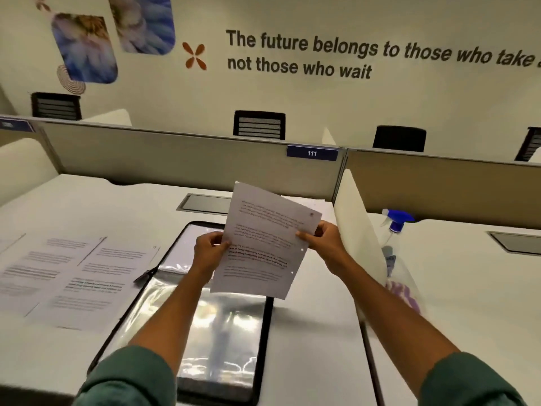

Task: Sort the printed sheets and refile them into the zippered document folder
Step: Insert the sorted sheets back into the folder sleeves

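I hold a printed sheet up in the air over the desk, tilted to the right, with punch holes along its right edge. My left hand pinches its left edge and my right hand pinches its right edge. Below it lies the open zippered document folder, black-rimmed with shiny clear plastic sleeves, flat on the white desk. Several other printed sheets are spread out on the desk to the folder's left. More white paper shows behind the held sheet.
A grey partition with a blue "111" label closes the desk's far side. A white divider stands on the right, with a blue-topped spray bottle and a purple striped cloth beyond it. A cable hatch sits behind the folder.
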{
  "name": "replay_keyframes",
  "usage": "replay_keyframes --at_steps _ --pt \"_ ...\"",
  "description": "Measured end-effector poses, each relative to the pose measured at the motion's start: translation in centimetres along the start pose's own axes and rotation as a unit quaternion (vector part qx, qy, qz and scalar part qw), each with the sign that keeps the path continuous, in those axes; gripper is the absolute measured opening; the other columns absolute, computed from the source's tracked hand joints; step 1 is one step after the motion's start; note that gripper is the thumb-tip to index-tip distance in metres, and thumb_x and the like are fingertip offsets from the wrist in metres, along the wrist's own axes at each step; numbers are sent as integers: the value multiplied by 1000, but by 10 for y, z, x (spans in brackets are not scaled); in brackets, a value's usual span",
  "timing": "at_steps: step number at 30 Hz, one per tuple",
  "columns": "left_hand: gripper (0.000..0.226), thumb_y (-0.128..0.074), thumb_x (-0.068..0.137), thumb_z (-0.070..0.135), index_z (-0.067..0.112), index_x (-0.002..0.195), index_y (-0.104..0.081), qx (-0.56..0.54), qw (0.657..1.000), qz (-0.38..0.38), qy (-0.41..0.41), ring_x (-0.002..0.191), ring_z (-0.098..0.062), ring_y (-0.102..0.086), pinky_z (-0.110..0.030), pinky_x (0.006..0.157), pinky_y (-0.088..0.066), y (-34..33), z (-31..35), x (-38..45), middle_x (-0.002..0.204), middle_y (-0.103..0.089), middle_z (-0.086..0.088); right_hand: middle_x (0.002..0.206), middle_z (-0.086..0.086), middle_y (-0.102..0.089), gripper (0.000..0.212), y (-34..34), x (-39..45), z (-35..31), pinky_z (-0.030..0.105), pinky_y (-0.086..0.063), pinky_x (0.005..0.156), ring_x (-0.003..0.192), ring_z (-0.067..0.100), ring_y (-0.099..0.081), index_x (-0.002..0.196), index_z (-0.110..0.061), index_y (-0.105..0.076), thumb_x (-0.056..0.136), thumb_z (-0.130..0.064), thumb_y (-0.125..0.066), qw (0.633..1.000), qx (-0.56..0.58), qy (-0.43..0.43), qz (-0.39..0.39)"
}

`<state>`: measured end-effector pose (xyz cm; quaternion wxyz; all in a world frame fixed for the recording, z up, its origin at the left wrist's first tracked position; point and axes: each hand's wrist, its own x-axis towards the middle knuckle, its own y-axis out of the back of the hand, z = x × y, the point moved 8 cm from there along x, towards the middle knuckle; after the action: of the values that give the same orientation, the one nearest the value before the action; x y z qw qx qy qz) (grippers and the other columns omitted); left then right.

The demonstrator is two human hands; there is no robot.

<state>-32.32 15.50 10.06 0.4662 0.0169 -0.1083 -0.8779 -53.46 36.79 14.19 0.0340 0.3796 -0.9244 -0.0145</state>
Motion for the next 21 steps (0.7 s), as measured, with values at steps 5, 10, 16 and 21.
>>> replay_keyframes --at_steps 5,10,16,21 --pt "16 -58 93 7 10 95 -73 56 998 35 -15 86 -28 -69 -48 79 -59 2 0 -57 94 -73 -8 107 10 -73 28 35 -37 16 38 -61 81 97 30 -71 110 0 -63 84 -3 -74 1000 8 0 -17" --pt "35 -44 87 -9 12 91 -72 110 990 82 -26 83 -24 -64 -34 70 -53 2 18 -95 91 -71 -7 107 10 -72 32 51 -60 17 29 -61 74 95 28 -70 112 3 -62 83 -2 -74 999 -1 6 -38" --pt "19 -57 95 10 8 111 -68 115 989 86 -33 81 -22 -66 -27 63 -50 -2 38 -108 95 -69 -9 107 8 -71 36 58 -67 1 29 -60 74 94 24 -71 113 -5 -62 83 -17 -77 999 6 17 -45" --pt "26 -60 94 12 13 120 -63 183 983 23 -14 84 -23 -63 -28 67 -51 -17 24 -112 98 -65 -10 93 7 -75 44 63 -74 11 28 -59 70 86 22 -72 118 -12 -63 79 -22 -81 999 7 -29 -36"
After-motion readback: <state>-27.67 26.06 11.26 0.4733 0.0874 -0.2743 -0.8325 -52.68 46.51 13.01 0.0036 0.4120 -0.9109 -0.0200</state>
